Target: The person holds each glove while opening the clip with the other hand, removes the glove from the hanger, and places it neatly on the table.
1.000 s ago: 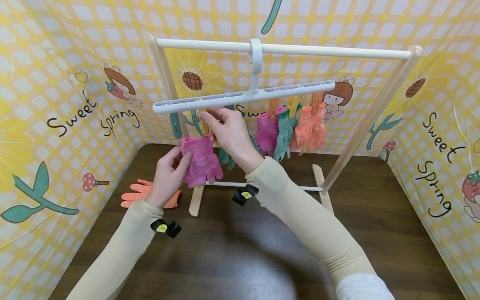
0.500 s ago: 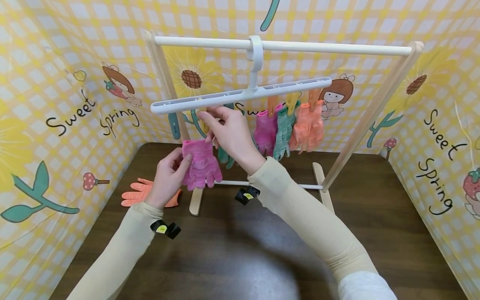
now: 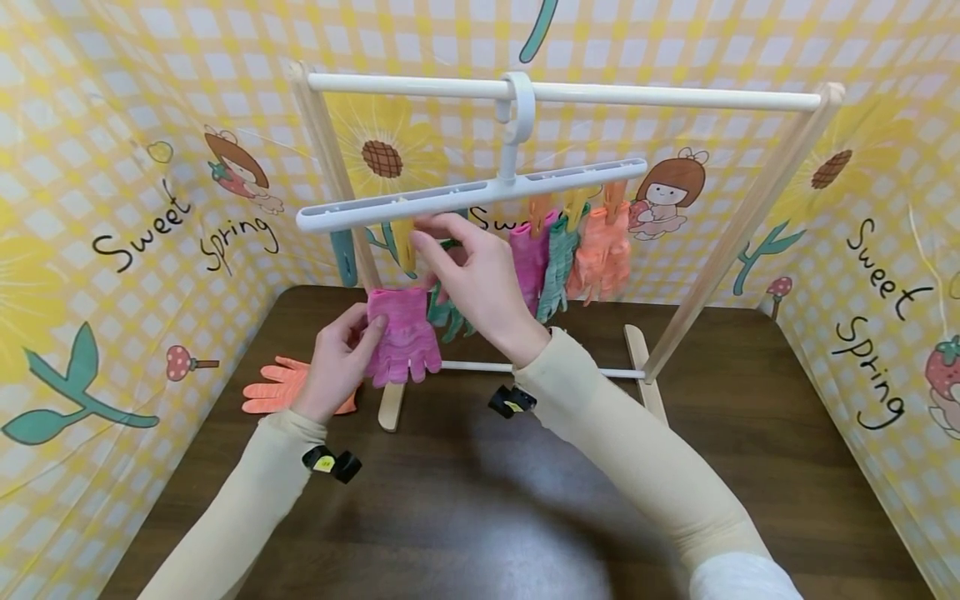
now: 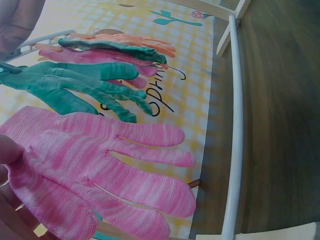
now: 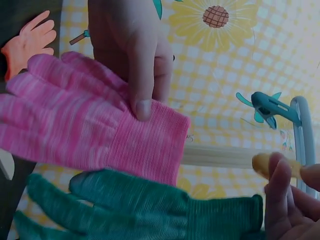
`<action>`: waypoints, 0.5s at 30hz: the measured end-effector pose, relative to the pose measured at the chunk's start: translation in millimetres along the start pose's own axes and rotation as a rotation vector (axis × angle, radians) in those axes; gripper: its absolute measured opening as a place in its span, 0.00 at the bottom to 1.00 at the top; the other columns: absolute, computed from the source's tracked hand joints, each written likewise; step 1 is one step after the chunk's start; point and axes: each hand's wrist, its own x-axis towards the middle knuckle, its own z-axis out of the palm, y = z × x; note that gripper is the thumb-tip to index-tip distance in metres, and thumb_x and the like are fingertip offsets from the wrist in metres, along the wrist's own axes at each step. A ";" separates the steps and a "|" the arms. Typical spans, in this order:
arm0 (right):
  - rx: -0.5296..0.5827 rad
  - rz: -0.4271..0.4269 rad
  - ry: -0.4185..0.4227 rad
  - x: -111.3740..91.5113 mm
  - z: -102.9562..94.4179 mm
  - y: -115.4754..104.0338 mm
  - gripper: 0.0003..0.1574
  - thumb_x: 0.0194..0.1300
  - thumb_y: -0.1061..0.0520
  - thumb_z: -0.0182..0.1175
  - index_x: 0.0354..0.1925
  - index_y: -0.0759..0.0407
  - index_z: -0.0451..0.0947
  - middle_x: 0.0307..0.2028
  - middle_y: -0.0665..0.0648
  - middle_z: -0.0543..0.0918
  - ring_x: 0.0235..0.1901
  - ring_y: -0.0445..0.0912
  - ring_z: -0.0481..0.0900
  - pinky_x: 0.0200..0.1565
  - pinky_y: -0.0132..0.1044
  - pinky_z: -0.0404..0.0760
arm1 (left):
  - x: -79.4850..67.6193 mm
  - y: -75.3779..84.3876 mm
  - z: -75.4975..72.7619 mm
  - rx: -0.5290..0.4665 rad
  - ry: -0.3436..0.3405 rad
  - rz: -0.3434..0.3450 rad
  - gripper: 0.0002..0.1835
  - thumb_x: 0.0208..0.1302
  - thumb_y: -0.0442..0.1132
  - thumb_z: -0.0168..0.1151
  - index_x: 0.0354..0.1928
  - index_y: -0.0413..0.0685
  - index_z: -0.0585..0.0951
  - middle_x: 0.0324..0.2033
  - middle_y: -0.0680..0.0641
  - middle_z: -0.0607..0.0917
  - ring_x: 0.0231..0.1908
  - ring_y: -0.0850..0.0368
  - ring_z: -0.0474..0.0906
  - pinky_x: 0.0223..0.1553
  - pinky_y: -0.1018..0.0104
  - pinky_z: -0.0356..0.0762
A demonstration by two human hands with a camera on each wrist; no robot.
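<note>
My left hand pinches a pink glove at the side of its cuff, thumb in front, with the glove's fingers pointing down. My right hand is raised just under the white hanger, and its thumb and fingers pinch a yellow clothespin on the hanger bar. In the right wrist view, the glove's cuff lies apart from this yellow clothespin. Behind the right hand hangs a green glove, partly hidden in the head view. Farther left on the bar is a teal clothespin holding nothing.
Pink, green and orange gloves hang from clothespins on the hanger's right half. A wood-and-white rack bears the hanger. An orange glove lies on the dark table at left.
The hanger has turned a little, its right end coming left. The pink glove has dropped slightly, widening the gap below the yellow clothespin. My right hand has shifted a bit right and down.
</note>
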 end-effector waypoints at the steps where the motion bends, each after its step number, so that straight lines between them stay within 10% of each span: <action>1: 0.013 -0.018 0.012 -1.3 -2.0 1.6 0.17 0.78 0.53 0.61 0.58 0.59 0.83 0.36 0.58 0.87 0.23 0.59 0.83 0.27 0.48 0.83 | -0.9 -0.9 -0.2 0.005 -0.001 -0.002 0.10 0.79 0.41 0.59 0.47 0.41 0.84 0.30 0.43 0.82 0.27 0.62 0.74 0.26 0.73 0.71; 15: -0.066 -0.011 0.006 -36.3 -50.9 31.1 0.14 0.78 0.56 0.60 0.54 0.63 0.84 0.41 0.62 0.88 0.26 0.49 0.83 0.29 0.44 0.83 | -13.7 -21.1 1.1 0.213 0.040 0.055 0.07 0.77 0.37 0.60 0.46 0.42 0.84 0.29 0.46 0.83 0.27 0.55 0.74 0.25 0.74 0.68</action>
